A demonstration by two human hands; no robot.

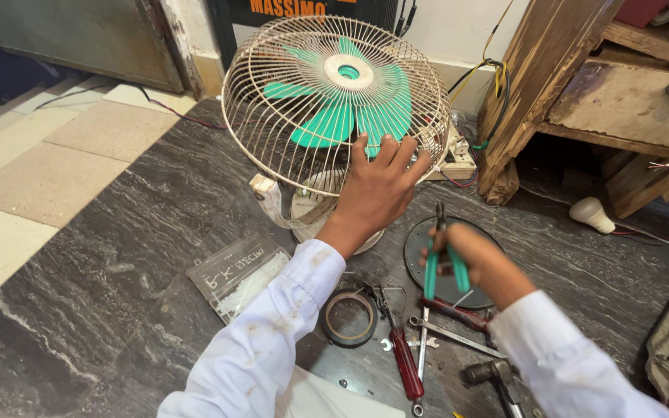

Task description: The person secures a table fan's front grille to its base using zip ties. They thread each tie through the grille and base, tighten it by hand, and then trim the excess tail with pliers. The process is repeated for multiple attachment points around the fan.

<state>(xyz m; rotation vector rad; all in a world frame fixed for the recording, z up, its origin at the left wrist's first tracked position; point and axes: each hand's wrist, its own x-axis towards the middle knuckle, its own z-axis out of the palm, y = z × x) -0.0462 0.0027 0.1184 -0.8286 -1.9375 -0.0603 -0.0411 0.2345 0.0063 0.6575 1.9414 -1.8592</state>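
A small table fan point(334, 101) with a cream wire cage and green blades stands on the dark marble floor. My left hand point(377, 190) rests flat against the lower right of its cage, fingers spread on the wires. My right hand point(474, 259) holds green-handled pliers point(443, 259) upright, jaws pointing up, above a dark round plate point(427, 248) lying on the floor. Both my sleeves are white.
A clear plastic bag point(238, 271) lies left of my arm. A tape roll point(348, 317), red-handled tool point(406, 364), spanners point(451, 334) and a hammer point(497, 379) lie near me. A wooden bench point(582, 85), power strip point(458, 159), wires and a white bulb point(591, 214) are right.
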